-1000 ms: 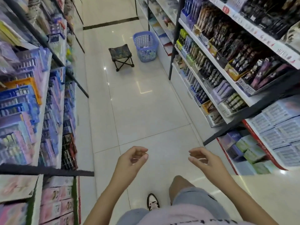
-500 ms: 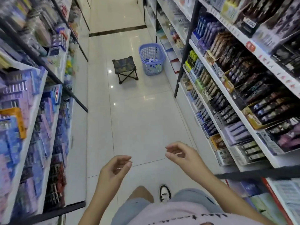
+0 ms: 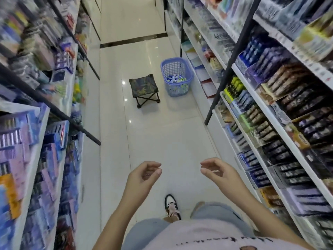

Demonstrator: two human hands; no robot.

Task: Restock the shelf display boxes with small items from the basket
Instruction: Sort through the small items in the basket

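Observation:
A blue plastic basket (image 3: 177, 69) stands on the white floor ahead, against the right-hand shelving, with several small blue and white items (image 3: 174, 79) in it. Display boxes of small dark items (image 3: 286, 105) fill the right shelves. My left hand (image 3: 142, 175) and my right hand (image 3: 217, 170) hover in front of my waist with loosely curled fingers. Both hold nothing, and both are well short of the basket.
A small folding stool (image 3: 143, 87) stands on the floor just left of the basket. Packed shelves (image 3: 32, 141) line the left side of the aisle, with black diagonal braces (image 3: 72, 121) sticking out. My foot (image 3: 172, 206) is on the tiles below.
The view has moved forward along the aisle, so the basket and stool are closer. Both hands stay empty and loosely curled in front of me.

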